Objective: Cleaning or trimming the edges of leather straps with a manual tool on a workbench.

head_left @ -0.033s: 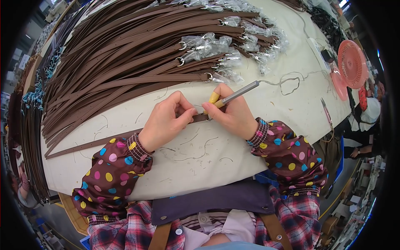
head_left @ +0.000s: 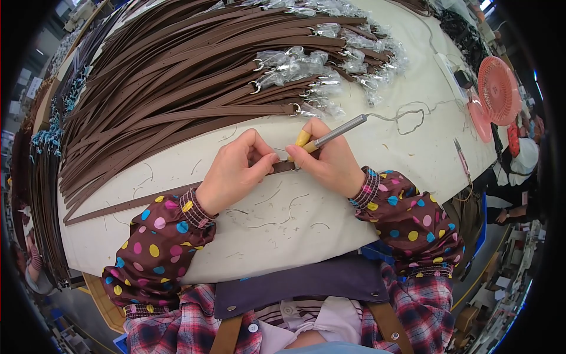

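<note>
My left hand (head_left: 236,171) pinches a brown strap (head_left: 124,206) near its right end, beside a fine wire or thread. The strap stretches leftward across the cream-covered table (head_left: 413,159). My right hand (head_left: 330,165), with a yellow covering on a finger, grips a slim silver pen-shaped tool (head_left: 345,127) trailing a grey cord; its tip is down at that strap end, close to my left fingertips. Just beyond both hands lies a large pile of brown straps (head_left: 147,88), many ending in metal fittings wrapped in clear plastic (head_left: 295,62). Short loose threads are scattered on the cloth.
Pink plastic baskets (head_left: 497,88) stand at the right beside a power strip (head_left: 448,74). A slender pink-handled tool (head_left: 463,156) lies at the right edge. Dark straps (head_left: 47,194) hang at the left. Another person (head_left: 522,156) is at the far right, another at the far left.
</note>
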Demonstrator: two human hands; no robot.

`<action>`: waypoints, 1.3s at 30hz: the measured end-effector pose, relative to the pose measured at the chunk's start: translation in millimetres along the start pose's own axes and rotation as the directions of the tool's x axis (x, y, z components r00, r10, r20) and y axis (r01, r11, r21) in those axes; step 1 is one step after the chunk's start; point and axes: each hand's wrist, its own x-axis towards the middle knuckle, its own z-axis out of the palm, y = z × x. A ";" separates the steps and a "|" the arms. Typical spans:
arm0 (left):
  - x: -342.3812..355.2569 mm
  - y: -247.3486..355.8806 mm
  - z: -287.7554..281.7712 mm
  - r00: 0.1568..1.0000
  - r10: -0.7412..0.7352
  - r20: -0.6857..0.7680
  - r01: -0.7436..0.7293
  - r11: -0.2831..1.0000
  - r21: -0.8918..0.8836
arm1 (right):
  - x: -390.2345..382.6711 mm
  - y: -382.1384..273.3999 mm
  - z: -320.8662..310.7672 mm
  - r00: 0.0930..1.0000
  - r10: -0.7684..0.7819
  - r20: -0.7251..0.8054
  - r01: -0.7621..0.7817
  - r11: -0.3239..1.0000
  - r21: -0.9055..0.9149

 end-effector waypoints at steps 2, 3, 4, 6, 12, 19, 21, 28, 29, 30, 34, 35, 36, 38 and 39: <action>0.4 -1.1 -0.5 1.000 -0.002 -0.002 0.002 1.000 -0.004 | -0.3 1.3 -0.1 1.000 -0.008 -0.012 0.009 1.000 0.020; 0.7 -3.6 -1.6 0.999 0.042 -0.010 -0.041 0.997 0.060 | -0.4 1.7 -0.2 1.000 -0.017 -0.025 0.018 0.999 0.038; 0.7 -4.2 -2.4 0.996 0.086 -0.017 -0.083 0.989 0.125 | -0.8 1.8 -1.1 0.999 -0.020 -0.026 0.021 0.999 0.038; -3.0 13.1 -0.6 0.994 0.112 -0.014 -0.101 0.940 0.325 | 1.6 3.1 -3.5 0.995 -0.021 -0.093 0.028 0.997 0.073; -2.6 19.5 4.1 0.993 0.109 0.046 -0.115 0.792 0.599 | 1.8 -0.6 -13.5 0.983 0.050 -0.174 -0.012 0.977 0.213; 9.2 16.8 -33.7 0.805 0.592 -0.041 -0.324 0.496 0.805 | 15.2 -13.8 -31.7 0.991 -0.065 -0.118 0.088 0.974 0.208; 18.0 19.8 -43.4 0.769 0.639 -0.017 -0.308 0.395 0.866 | 21.8 -12.0 -34.1 0.983 -0.115 -0.140 0.123 0.991 0.055; 18.8 9.9 -52.2 0.767 0.634 0.102 -0.311 0.228 0.923 | 25.1 2.9 -32.0 0.791 -0.608 0.065 0.520 0.614 -0.594; 14.5 11.2 -52.5 0.715 0.681 0.154 -0.343 0.151 0.927 | 23.4 2.4 -31.5 0.794 -0.604 0.064 0.517 0.617 -0.594; 8.9 9.7 -52.6 0.718 0.679 0.154 -0.344 0.154 0.926 | 21.3 2.3 -30.6 0.822 -0.557 0.118 0.511 0.631 -0.584; -12.8 2.4 -53.5 0.829 0.520 0.205 -0.371 0.237 0.898 | 12.7 5.8 -26.6 0.867 -0.454 0.206 0.489 0.696 -0.525; -17.0 -0.1 -55.4 0.860 0.462 0.217 -0.382 0.300 0.874 | 12.0 7.4 -25.3 0.865 -0.457 0.207 0.493 0.698 -0.519; -21.5 -1.7 -57.4 0.885 0.403 0.232 -0.388 0.364 0.847 | 11.3 9.2 -24.4 0.870 -0.452 0.197 0.487 0.724 -0.488; -31.7 -1.6 -61.4 0.899 0.387 0.203 -0.389 0.498 0.775 | 9.6 10.4 -23.1 0.874 -0.449 0.186 0.481 0.749 -0.456; -37.1 -2.3 -63.1 0.911 0.371 0.179 -0.387 0.622 0.681 | 8.4 10.5 -22.9 0.887 -0.421 0.190 0.460 0.771 -0.439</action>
